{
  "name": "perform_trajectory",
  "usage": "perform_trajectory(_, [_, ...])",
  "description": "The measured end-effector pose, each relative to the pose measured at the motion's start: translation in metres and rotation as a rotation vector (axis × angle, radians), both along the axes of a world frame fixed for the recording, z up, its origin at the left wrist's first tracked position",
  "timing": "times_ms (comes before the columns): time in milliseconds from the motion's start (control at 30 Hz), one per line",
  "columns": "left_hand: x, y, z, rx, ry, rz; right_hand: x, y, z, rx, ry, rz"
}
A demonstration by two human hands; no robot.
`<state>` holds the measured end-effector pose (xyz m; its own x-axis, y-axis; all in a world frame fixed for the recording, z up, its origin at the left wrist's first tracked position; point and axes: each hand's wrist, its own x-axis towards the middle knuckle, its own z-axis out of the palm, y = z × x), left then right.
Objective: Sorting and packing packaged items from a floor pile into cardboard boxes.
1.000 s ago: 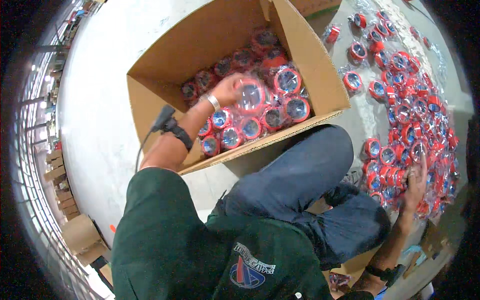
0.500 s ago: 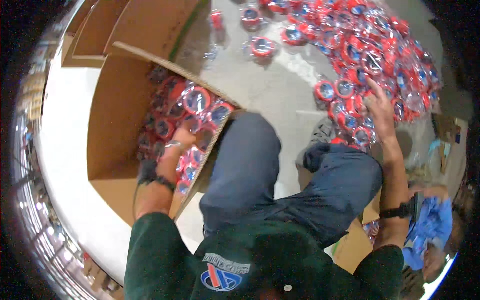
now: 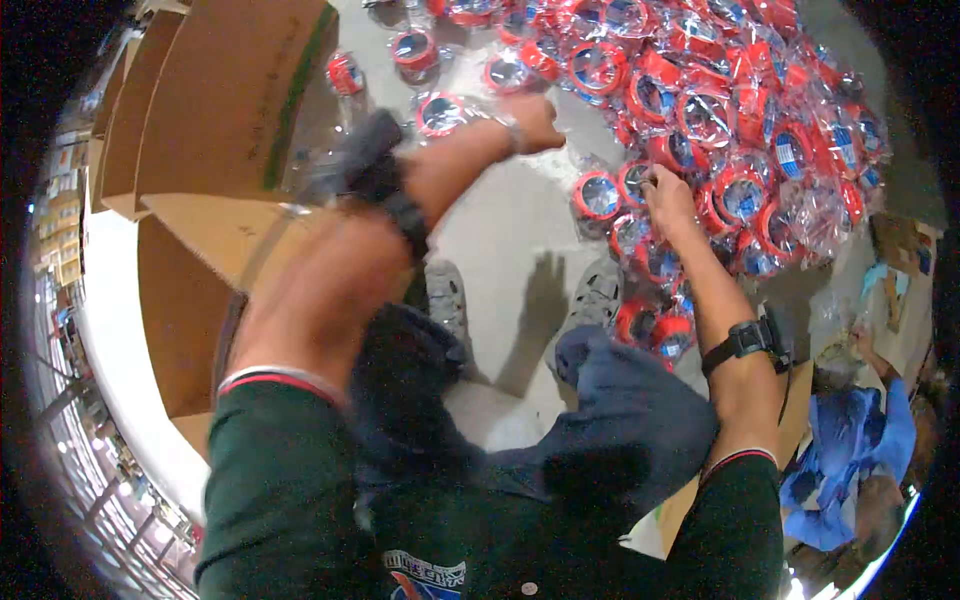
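Note:
A large heap of red tape rolls in clear plastic wrappers (image 3: 700, 115) spreads over the floor ahead and to the right. At its near left edge, the fingertips of my right hand (image 3: 672, 205) are pinched on the wrapper of one red tape roll (image 3: 632, 183). My left hand (image 3: 533, 124) reaches across above the floor, close to the loose wrapped rolls. Motion smears its fingers, so I cannot tell whether they hold anything. A loose wrapped tape roll (image 3: 440, 115) lies beyond my left wrist.
At the left stands an open cardboard box (image 3: 180, 300), its inside mostly hidden by my left arm. More cardboard (image 3: 225, 90) is behind it. A person in blue (image 3: 850, 450) is at the lower right. My shoes (image 3: 595, 298) are on the grey floor (image 3: 490, 240).
My left hand has come out of the box with the tape rolls and swung right towards the heap. My right hand has moved left and down to the heap's near edge.

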<state>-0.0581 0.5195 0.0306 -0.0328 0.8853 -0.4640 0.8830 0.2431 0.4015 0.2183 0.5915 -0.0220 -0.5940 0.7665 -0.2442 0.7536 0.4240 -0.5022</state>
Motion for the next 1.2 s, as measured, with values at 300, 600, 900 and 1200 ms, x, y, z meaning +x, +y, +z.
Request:
perform_trajectory(300, [0.142,-0.015,-0.203,-0.138,-0.262,0.711,0.018,0.026,-0.043,0.321,0.109,0.007])
perform_trajectory(600, [0.100,-0.034,-0.201,-0.045,-1.189,1.223,0.044,0.046,-0.029,-0.019,0.066,-0.290])
perform_trajectory(900, [0.150,0.039,-0.207,-0.006,-1.067,0.906,0.015,0.057,-0.040,-0.601,0.266,-0.572])
perform_trajectory(1200, [0.133,0.017,-0.123,0.050,-1.571,0.917,0.031,0.022,0.009,-0.814,0.718,-0.807])
